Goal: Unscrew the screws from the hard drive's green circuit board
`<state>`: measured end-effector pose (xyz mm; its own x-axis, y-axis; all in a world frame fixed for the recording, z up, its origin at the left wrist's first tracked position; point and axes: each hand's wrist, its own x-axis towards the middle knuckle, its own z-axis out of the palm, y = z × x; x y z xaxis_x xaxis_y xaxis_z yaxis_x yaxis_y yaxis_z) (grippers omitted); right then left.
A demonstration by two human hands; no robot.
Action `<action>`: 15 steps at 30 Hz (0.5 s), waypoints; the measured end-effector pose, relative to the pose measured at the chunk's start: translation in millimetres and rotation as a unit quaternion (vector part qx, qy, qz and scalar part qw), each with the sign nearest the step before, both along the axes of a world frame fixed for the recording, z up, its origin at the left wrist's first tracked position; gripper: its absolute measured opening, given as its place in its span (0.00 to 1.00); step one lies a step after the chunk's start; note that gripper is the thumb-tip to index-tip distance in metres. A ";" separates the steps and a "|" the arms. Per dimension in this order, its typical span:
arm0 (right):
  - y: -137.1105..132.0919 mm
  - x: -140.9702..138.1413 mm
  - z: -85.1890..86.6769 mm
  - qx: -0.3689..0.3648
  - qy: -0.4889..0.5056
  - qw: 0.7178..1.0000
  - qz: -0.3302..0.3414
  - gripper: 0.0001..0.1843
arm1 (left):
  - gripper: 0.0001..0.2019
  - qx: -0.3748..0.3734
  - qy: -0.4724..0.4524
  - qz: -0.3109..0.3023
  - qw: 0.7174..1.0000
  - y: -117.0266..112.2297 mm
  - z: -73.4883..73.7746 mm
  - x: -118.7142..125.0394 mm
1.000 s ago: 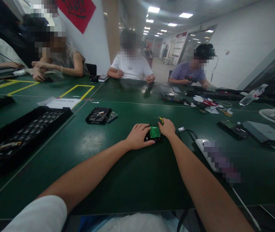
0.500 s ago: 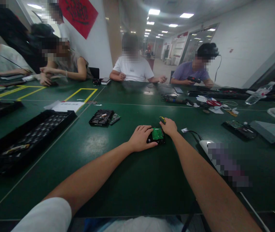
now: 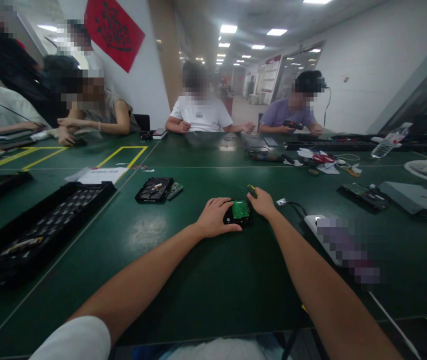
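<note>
The left hand [image 3: 215, 218] grips a flat black device with green circuit board [image 3: 240, 210], seemingly to steady it on the dark green table [image 3: 198, 280]; the right hand [image 3: 262, 203] has fingers clasping a yellow-and-black tool [image 3: 252, 190] beside it.

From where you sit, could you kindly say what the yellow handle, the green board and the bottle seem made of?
Yellow handle in the right hand: probably plastic, perhaps rubbery, from its two-tone colouring; finish unclear. Green board: likely coated laminate, given its flat, even green. Bottle: apparently clear, glossy plastic, transparent with bright highlights.
</note>
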<state>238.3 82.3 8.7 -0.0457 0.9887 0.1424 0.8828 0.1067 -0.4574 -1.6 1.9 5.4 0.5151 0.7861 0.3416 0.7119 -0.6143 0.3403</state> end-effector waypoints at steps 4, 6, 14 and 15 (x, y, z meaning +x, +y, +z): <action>-18.8 11.5 -1.5 -0.005 0.067 0.998 0.002 0.11 | 0.48 -0.019 -0.007 -0.015 1.000 3.0 3.6 -1.7; -27.4 17.3 -1.3 -0.010 0.109 0.994 0.005 0.10 | 0.48 -0.037 -0.004 -0.031 0.999 4.2 8.3 -4.2; -51.7 19.0 9.5 -0.076 0.239 0.965 0.079 0.09 | 0.57 -0.174 0.074 -0.173 0.967 19.7 36.8 -19.3; -53.6 17.4 11.1 -0.082 0.243 0.963 0.087 0.09 | 0.58 -0.188 0.085 -0.186 0.961 21.8 39.6 -20.5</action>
